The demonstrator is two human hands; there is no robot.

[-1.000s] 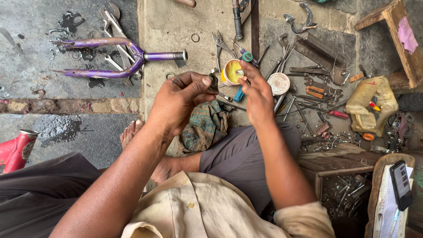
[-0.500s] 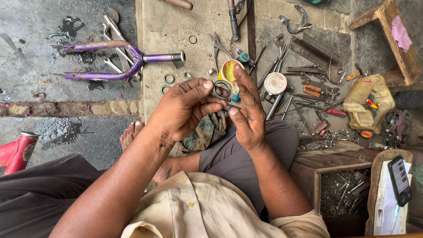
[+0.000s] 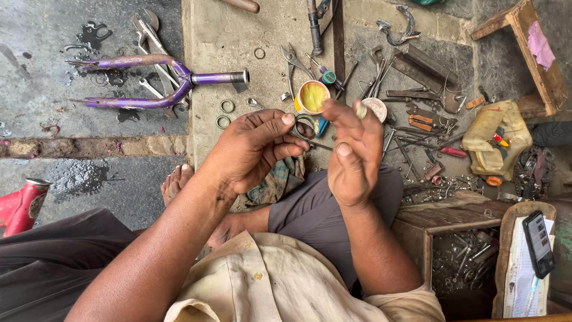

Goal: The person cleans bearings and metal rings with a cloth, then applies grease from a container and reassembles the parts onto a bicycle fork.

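My left hand (image 3: 250, 149) pinches a small metal ring (image 3: 304, 127) between thumb and fingertips, held up over my lap. My right hand (image 3: 353, 156) is raised beside it, palm toward me and fingers apart, with a pale smear of grease on one fingertip (image 3: 361, 110); it grips nothing. Just beyond the ring, an open round tub of yellow grease (image 3: 313, 96) sits on the concrete floor. A dirty cloth (image 3: 277, 182) lies on my knee under the left hand.
A purple bicycle fork (image 3: 149, 80) and spanners lie at the far left, with loose rings (image 3: 227, 107) nearby. Pliers, screwdrivers and several other tools are scattered at the right. A wooden box of parts (image 3: 417, 223), a phone (image 3: 539, 243) and a red can (image 3: 27, 206) are nearby.
My right hand left the grease tub, met the ring in my left hand, then drew back with its palm turned toward me. Both hands rose closer to me.
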